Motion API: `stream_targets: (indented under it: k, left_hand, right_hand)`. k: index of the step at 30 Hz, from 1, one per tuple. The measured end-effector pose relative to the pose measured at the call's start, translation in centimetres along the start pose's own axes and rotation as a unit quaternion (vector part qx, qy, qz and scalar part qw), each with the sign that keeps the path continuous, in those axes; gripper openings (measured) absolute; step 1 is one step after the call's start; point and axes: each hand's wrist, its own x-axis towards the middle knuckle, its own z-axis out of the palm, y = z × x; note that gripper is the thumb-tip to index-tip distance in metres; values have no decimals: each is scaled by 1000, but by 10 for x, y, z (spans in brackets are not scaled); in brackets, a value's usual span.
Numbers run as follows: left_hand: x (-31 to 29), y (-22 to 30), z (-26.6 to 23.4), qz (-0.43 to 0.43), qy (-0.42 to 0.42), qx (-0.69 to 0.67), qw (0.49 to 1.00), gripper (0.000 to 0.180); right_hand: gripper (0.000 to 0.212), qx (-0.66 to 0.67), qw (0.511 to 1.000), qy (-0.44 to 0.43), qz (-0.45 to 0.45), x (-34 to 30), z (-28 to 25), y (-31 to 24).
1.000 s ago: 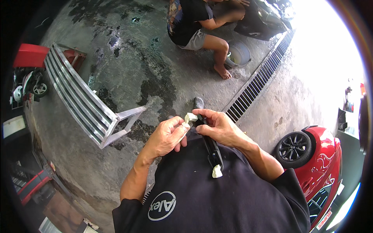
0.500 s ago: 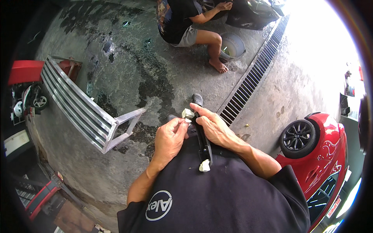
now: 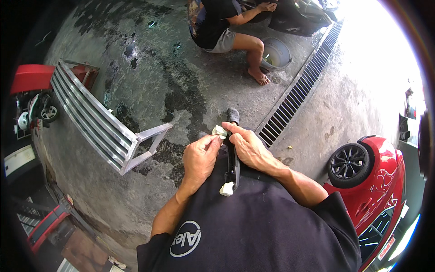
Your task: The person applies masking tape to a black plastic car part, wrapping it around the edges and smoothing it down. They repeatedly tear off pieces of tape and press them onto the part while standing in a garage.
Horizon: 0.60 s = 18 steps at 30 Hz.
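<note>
My right hand [image 3: 247, 144] is closed round the far part of a long, narrow black plastic part [image 3: 233, 162], which looks like a car door handle. At its far end sits a lump of cream-coloured putty [image 3: 219, 131], beside my right index finger. With thumb and forefinger pinched, my left hand [image 3: 199, 158] presses at the underside of that lump. A pale bit shows at those fingertips and seems to touch the lump. A second putty lump [image 3: 226, 188] is stuck on the near end of the part, over my dark shirt.
A slatted metal bench [image 3: 97, 119] stands to the left on the wet concrete floor. Ahead, another person [image 3: 216, 28] sits by a dark car part, next to a grey bucket [image 3: 284, 53]. A drain grate [image 3: 294, 93] runs diagonally; a red car [image 3: 378, 181] is at right.
My left fingertips have moved up against the far putty lump with the pale bit. The black part's near end, with its lump, has swung a little left.
</note>
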Motion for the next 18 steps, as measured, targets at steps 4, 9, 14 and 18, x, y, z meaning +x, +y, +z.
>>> stream_targets:
  k: [4,9,14,18]
  left_hand:
    - [1,-9,5,26,28,9,999,31]
    - [4,3,3,15,33,29,999,29]
    - [8,4,3,-9,34,33,999,31]
    - [11,0,6,-7,48,7,999,31]
  right_hand:
    - [52,48,998,12,-36,7,1,13]
    - [54,16,998,21,-52,6,1,5]
    - [53,-36,998,37,-26,8,0,5]
    - [49,-24,999,37,-23,10,1,4]
